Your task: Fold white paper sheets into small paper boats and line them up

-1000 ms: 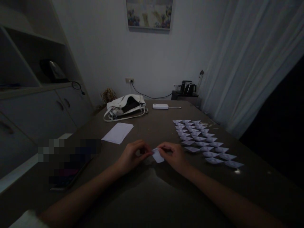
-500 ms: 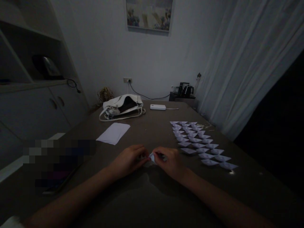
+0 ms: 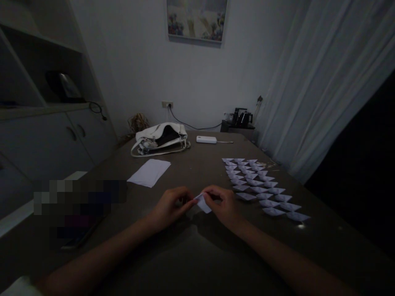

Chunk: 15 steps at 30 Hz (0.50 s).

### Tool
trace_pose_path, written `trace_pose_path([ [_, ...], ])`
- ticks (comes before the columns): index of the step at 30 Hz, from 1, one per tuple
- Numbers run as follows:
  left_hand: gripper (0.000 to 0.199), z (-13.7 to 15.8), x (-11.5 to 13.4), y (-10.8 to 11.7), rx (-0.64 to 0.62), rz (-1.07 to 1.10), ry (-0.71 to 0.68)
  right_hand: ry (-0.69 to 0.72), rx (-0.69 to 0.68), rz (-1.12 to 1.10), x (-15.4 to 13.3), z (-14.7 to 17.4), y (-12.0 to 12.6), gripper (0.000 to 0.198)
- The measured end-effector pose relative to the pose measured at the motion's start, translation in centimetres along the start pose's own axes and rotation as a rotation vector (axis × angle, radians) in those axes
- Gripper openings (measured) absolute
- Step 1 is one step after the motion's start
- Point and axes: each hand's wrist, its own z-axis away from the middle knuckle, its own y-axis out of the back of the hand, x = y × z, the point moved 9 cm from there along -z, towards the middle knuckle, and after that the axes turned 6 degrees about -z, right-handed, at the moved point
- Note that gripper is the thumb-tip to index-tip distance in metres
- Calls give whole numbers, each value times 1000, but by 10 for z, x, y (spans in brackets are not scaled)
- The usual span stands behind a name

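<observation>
In the lower middle of the frame, your left hand (image 3: 171,205) and right hand (image 3: 225,205) pinch the paper (image 3: 204,205) between nearly closed fingertips. More of its face shows than half a second ago, suggesting you're still working it.

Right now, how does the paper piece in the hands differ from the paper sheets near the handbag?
The paper piece looks much smaller than the paper sheets. The left hand and right hand pinch the paper piece, while the paper sheets lie flat in a pile on the table. Both are white.
</observation>
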Motion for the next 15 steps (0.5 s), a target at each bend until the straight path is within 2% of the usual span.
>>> trace_pose_path([
  [15,22,1,3,5,3,66,49,-101,0,-105,13,0,-3,13],
])
